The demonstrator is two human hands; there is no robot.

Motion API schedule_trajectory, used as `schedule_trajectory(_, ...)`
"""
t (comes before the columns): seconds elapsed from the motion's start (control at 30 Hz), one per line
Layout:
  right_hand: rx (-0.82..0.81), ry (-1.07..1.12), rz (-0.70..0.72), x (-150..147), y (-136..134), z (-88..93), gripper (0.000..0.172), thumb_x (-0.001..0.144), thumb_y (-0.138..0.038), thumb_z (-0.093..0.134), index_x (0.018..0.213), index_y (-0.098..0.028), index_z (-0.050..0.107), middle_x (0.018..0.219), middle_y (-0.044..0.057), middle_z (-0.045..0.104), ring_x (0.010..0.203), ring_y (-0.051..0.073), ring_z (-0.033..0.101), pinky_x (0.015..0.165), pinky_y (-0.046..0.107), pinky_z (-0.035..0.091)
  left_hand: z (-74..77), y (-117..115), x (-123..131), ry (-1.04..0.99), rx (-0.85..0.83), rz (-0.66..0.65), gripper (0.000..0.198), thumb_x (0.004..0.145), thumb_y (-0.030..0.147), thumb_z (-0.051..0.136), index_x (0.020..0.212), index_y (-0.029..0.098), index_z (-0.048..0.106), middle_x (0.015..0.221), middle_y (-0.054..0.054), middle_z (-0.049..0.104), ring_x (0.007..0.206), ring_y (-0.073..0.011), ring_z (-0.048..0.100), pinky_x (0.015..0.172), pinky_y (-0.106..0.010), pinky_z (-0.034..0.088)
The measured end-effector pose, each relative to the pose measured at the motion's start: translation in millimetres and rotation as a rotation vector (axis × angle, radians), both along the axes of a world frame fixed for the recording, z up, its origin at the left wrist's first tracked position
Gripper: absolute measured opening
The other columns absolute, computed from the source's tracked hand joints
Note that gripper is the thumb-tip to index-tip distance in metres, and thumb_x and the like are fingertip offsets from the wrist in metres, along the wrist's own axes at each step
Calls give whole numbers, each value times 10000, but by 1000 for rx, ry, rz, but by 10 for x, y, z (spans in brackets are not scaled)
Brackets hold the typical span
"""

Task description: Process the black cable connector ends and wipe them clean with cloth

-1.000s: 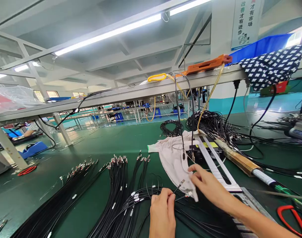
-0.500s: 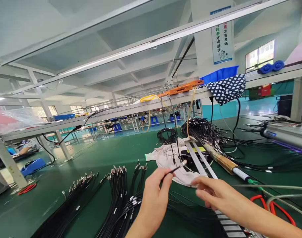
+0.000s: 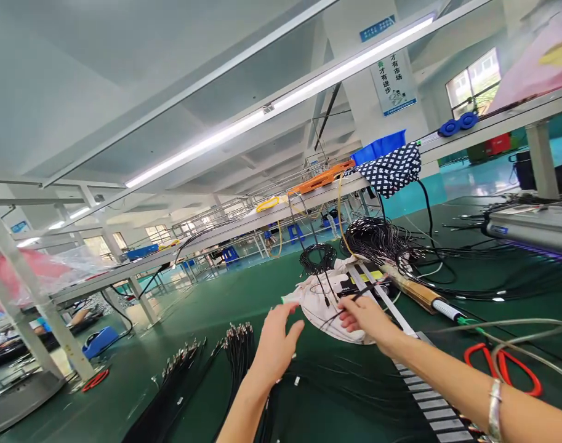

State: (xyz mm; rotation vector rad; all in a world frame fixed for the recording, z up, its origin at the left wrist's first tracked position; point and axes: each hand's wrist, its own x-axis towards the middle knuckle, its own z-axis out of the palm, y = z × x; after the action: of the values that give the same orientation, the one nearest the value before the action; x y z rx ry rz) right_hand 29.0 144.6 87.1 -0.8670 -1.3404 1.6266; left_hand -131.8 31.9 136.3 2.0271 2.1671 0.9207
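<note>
My right hand (image 3: 366,320) pinches a thin black cable (image 3: 332,319) over the white cloth (image 3: 313,301); one end of the cable reaches up to the right past the fingers. To its left, my left hand (image 3: 277,344) holds nothing, its thumb and fingers apart. Beneath and left of that hand lie bundles of black cables with metal ends, one bundle (image 3: 239,344) partly behind my forearm and another (image 3: 170,394) farther left. Behind my right hand, a black and yellow device (image 3: 377,275) rests on the cloth beside metal strips (image 3: 394,311).
Red-handled scissors or pliers (image 3: 505,369) lie to the right, next to a striped metal strip (image 3: 435,403). Coiled black cables (image 3: 377,243) and a wrapped brown rod (image 3: 414,289) sit behind. A silver machine (image 3: 534,227) stands at the far right. An overhead shelf (image 3: 308,200) crosses the back.
The cable has passed from my left hand to my right hand. My left hand has let go and spread its fingers. The view has tilted and shifted.
</note>
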Motion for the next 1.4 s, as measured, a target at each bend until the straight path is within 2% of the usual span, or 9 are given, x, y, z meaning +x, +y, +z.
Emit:
schedule_trajectory(0.1,-129,2,-54,274,153,-115,237,991,-218,419,852,-77,549,609,-17,549,504,75,545,508,192,474,-473,-115,-482,48,-248,176,617,716,97,607,1315,46,467,1336,-149,469,1259,-272,381,1095,-376,244)
schedule_trajectory(0.17,-158,42,-68,422,210,-121,226,989,-218,426,885,-68,560,630,-5,571,531,80,566,530,195,490,-772,-163,-706,44,-375,244,705,665,72,640,1339,26,437,1363,-168,444,1278,-274,379,1093,-346,259)
schedule_trajectory(0.23,-150,103,-104,536,258,-64,204,986,-202,432,911,-64,562,654,2,585,563,80,580,559,193,503,-978,-176,-826,57,-411,283,612,707,70,597,1308,65,482,1323,-138,487,1242,-240,425,1067,-312,286)
schedule_trajectory(0.3,-129,162,-166,626,315,35,195,988,-185,423,920,-63,559,663,2,589,584,79,589,590,194,516,-1075,-163,-868,85,-382,302,475,763,64,523,1236,105,548,1233,-105,540,1178,-218,467,1024,-304,312)
schedule_trajectory(0.53,-56,260,-326,812,520,343,170,973,-150,442,900,-63,568,657,-1,586,590,85,600,606,209,533,-1054,-181,-912,53,-214,224,285,768,74,439,1003,125,592,1013,-80,584,985,-188,536,904,-304,376)
schedule_trajectory(0.83,30,359,-488,994,732,849,211,979,-143,419,829,-79,552,630,-17,559,559,76,583,575,199,529,-1129,-309,-1017,-81,7,133,431,846,461,329,1068,158,539,1126,-116,570,1067,-228,531,993,-383,365)
schedule_trajectory(1.0,99,354,-608,1280,887,1169,190,968,-163,456,830,-75,553,662,-7,562,569,74,578,554,191,520,-1130,-309,-1000,-155,21,166,490,796,524,370,1046,149,563,1134,-124,581,1068,-251,538,986,-400,381)
schedule_trajectory(1.23,123,328,-780,1607,1074,1366,180,949,-189,498,822,-77,559,671,-8,549,570,79,566,540,203,512,-1036,-389,-956,-240,5,213,579,777,630,361,1097,165,487,1172,-99,539,1074,-222,524,973,-351,381)
schedule_trajectory(1.4,209,418,-992,2084,1172,1693,202,986,-199,411,939,-73,563,728,3,536,598,66,557,556,188,502,-1050,-360,-941,-223,-1,210,552,778,616,357,1075,170,487,1129,-91,551,1038,-216,539,947,-338,389)
